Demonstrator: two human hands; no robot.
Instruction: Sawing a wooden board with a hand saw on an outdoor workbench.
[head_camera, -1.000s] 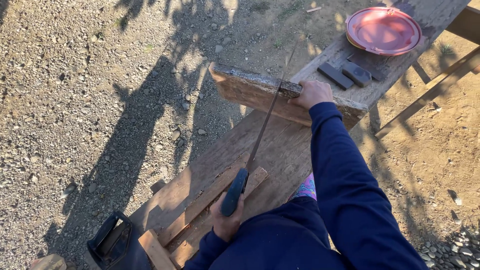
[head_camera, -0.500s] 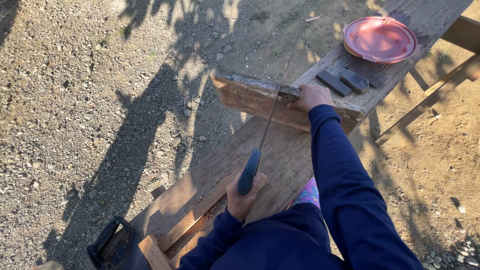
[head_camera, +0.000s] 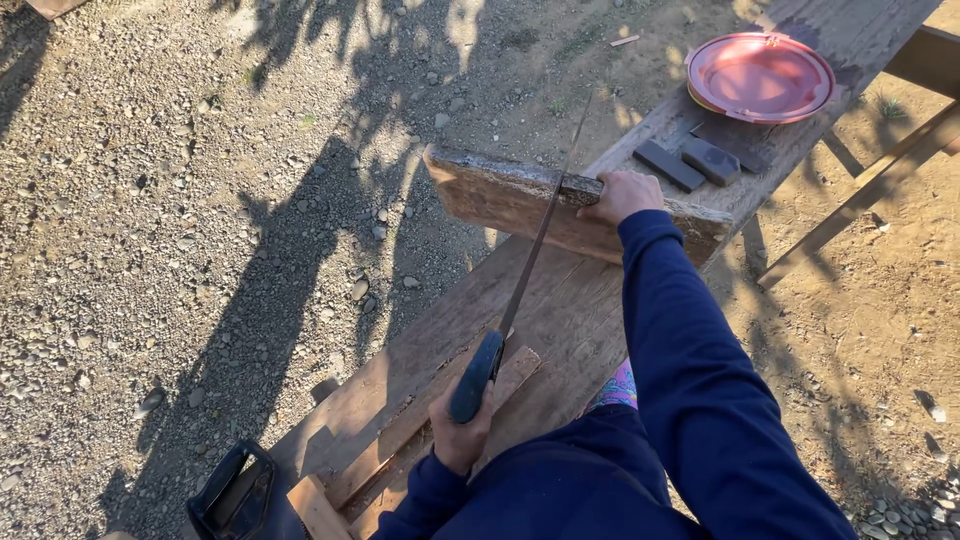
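On the long wooden surface (head_camera: 560, 320), running diagonally from lower left to upper right over gravel ground (head_camera: 180, 230), a weathered board (head_camera: 500, 195) is stood on edge and laid crosswise. At the lower left, off the end of the surface, a dark open container (head_camera: 232, 490) is seen; beside it, short wood strips (head_camera: 400, 430) lie flat along the surface. The left hand (head_camera: 462, 438) is closed in a full grip around the dark blue handle of a hand saw (head_camera: 490, 360). From that grip the thin blade is carried up and away, its long axis slanting slightly to the right, until the top edge of the board is crossed nearly at a right angle. Just right of the crossing the board's top edge is clamped by the right hand (head_camera: 620, 195), fingers wrapped over it, the blue sleeve extended forward. The board thus lies straight ahead of the saw grip, and the right hand is much the nearer to the cut. Farther right, two dark rectangular stones (head_camera: 695, 162) are laid side by side, and beyond them a red round plate (head_camera: 760, 77) is set near the far end.
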